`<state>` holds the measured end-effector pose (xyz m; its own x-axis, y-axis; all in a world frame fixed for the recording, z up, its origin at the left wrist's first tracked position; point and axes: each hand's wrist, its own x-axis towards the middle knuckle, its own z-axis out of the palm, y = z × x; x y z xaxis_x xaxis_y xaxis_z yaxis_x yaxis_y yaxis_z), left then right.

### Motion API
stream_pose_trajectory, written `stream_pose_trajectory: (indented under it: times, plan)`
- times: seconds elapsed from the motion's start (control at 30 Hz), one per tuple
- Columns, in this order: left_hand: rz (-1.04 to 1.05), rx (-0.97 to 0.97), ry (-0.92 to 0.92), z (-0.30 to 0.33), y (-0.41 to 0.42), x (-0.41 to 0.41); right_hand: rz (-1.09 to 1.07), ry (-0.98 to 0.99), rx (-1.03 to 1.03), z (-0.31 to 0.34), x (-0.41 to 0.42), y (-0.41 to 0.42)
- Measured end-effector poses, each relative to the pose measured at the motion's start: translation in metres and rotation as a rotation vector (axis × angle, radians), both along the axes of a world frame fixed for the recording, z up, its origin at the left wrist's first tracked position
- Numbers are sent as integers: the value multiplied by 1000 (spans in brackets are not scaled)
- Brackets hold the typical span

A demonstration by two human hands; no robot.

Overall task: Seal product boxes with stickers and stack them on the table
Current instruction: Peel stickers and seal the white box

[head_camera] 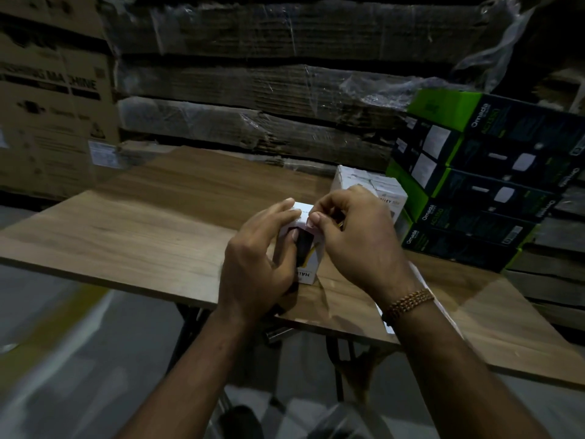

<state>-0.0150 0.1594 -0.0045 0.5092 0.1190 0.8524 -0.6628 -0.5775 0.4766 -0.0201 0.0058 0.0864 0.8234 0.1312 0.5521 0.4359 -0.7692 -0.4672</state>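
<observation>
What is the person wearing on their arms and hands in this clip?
Both forearms are bare, with no sleeves in view and no gloves. The right wrist carries a beaded bracelet of brownish-gold beads in several rows. The left hand and wrist show nothing worn.

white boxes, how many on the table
2: one white box gripped by the left hand, one white box behind the right hand. Others may be hidden.

The wood-grain worktop (152, 223) has a small white box (308, 248) standing on it, another white box (367, 188) behind, and stacked green-and-black boxes (474, 191) on the right.
</observation>
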Motion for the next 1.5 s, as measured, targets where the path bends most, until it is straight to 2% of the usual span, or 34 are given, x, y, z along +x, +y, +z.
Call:
stream_pose_trajectory:
  times: [0.47, 1.17, 1.5]
  plan:
    - [47, -101, -11, 2, -13, 1, -3, 9, 7, -3, 3, 5]
    - [38, -134, 3, 2, -11, 4, 10, -25, 43, -9, 8, 7]
    - [19, -138, -23, 2, -5, 9, 41, 24, 169, -12, 16, 7]
